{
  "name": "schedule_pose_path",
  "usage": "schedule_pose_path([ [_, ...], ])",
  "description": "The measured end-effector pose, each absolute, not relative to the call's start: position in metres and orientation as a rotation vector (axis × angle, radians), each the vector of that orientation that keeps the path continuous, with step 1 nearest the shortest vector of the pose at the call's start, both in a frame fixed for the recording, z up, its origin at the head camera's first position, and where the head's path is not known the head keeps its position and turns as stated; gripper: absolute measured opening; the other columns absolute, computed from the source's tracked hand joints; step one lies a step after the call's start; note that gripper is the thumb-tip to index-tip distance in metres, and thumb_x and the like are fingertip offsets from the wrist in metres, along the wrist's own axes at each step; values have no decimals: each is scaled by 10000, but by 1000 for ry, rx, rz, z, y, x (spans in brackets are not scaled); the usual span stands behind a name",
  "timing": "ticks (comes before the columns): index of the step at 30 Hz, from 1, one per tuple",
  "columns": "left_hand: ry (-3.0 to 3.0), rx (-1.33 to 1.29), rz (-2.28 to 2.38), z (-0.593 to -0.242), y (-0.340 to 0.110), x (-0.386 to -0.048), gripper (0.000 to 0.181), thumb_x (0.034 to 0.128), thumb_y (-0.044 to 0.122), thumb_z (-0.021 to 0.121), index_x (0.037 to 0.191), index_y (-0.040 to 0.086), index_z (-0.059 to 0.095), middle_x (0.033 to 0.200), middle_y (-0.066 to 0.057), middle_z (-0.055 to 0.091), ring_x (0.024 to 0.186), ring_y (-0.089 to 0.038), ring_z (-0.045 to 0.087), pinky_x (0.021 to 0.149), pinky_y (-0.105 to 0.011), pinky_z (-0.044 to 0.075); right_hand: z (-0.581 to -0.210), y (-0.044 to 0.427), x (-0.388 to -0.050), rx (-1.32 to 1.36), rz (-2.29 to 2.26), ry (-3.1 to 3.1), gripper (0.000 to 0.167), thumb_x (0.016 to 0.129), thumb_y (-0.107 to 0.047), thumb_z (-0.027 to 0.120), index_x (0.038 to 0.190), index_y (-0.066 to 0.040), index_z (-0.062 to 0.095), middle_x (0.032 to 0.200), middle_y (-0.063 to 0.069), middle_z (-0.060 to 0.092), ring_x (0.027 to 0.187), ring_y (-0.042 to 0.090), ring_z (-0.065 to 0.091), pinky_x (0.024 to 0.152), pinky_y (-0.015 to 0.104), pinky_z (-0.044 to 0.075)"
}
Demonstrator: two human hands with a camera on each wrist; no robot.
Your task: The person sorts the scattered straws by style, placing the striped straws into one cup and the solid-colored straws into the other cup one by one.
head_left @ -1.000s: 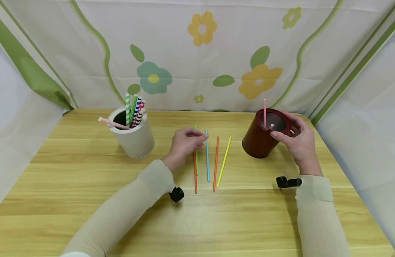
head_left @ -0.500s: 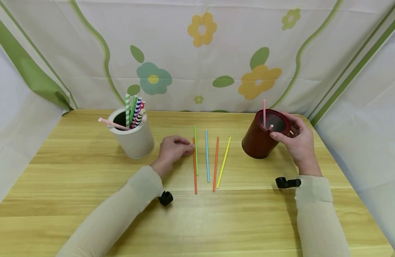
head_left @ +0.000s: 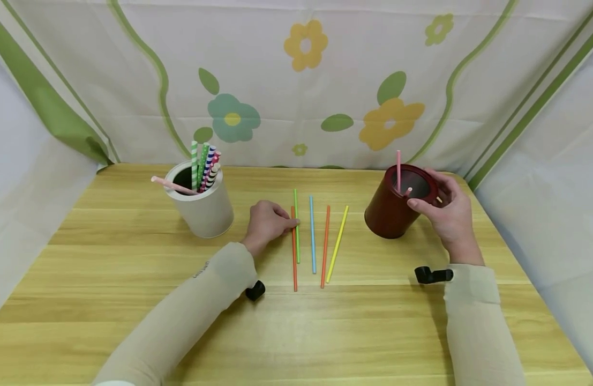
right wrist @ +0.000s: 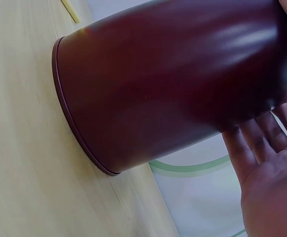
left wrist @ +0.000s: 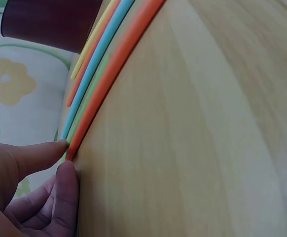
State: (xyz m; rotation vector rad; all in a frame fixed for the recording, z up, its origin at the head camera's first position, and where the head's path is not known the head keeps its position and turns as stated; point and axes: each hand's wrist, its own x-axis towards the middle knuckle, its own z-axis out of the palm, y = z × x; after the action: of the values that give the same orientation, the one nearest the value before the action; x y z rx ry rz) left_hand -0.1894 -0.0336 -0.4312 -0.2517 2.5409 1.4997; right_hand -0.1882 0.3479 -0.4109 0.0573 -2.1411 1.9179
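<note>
My left hand [head_left: 267, 222] is over the upper part of the leftmost straws, an orange drinking straw [head_left: 294, 268] and a green straw [head_left: 298, 249]. In the left wrist view the thumb tip touches the green straw and the index fingertip is at the orange straw's end; a gap shows between them. A blue straw [head_left: 313, 236], another orange straw [head_left: 325, 246] and a yellow straw [head_left: 337, 245] lie to the right. My right hand [head_left: 448, 214] holds the dark red canister [head_left: 389, 212] by its rim, thumb in front and fingers behind. Pink straws [head_left: 398, 170] stand inside it.
At left stands a white canister [head_left: 207, 217] with several patterned straws [head_left: 202, 166] and one pale pink straw [head_left: 173, 185] leaning out over its rim. The wooden table [head_left: 354, 338] ends at a flowered curtain [head_left: 277, 80] behind.
My left hand drew back left from near the blue straw, came lower, then shifted slightly right over the orange and green straws. The straws, canisters and right hand have stayed put.
</note>
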Motion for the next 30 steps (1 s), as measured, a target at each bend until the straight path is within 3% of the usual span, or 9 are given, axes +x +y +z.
schedule_pose_path([
  [30, 2529, -388, 1463, -428, -28, -193, 111, 893, 106, 850, 826, 36, 796, 742, -80, 776, 590, -141, 699, 539, -221, 533, -411, 347, -188, 83, 1916, -2139, 741, 868, 74, 845, 1528, -134, 580, 1353, -112, 640, 1222, 31, 605, 925, 71, 520],
])
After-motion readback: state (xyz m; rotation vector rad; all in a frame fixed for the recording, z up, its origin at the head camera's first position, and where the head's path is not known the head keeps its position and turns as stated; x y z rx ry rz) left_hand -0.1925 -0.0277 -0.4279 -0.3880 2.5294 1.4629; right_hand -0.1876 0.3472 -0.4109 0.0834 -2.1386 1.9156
